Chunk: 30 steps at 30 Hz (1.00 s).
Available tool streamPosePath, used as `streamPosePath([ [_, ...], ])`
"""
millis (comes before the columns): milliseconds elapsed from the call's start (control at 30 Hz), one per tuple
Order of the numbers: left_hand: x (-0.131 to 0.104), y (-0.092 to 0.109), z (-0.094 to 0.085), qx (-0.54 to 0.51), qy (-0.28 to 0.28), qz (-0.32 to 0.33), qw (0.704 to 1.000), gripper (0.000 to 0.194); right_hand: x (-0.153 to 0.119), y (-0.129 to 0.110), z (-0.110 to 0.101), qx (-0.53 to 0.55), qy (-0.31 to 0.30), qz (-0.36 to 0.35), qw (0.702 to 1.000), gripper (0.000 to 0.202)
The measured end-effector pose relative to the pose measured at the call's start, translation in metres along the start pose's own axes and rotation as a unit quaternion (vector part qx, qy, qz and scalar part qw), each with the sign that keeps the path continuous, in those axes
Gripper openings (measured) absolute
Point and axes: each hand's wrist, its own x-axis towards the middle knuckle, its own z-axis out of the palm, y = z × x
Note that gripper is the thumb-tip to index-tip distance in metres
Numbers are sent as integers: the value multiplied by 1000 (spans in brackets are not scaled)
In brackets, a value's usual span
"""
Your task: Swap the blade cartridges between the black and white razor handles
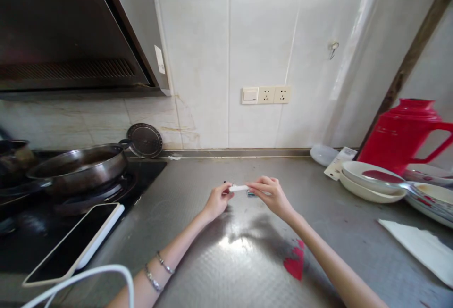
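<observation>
Between my two hands is a small, slim white stick-like piece (239, 188), held level just over the metal counter (198, 270). My left hand (216, 203) pinches its left end, where a tiny dark bit shows by the fingertips. Fingers of my right hand (272, 195) close on the other end and cover it. Just below the right fingertips a small bluish-green object (251, 194) is partly hidden; its kind is too small to tell. Nearer to me, under the right forearm, a torn red patch (296, 262) lies on the counter.
At left, a steel pan (81, 165) stands on the black stove, with a phone (76, 242) and white cable (106, 268) nearer me. A red thermos (399, 136), stacked bowls (371, 190) and a white paper sheet (417, 246) are at right. Wall sockets (274, 95) sit behind.
</observation>
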Motion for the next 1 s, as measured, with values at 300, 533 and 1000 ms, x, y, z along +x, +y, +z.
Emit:
streamPosePath([
  [300,-3,6,1,10,-9,17,1000,8,-1,5,0,28,1,24,999,25],
  [533,-4,6,2,39,-4,39,998,9,-1,13,-5,58,8,40,997,26],
  [1000,-5,21,2,-13,3,13,1000,4,0,14,-5,156,-17,45,987,26],
])
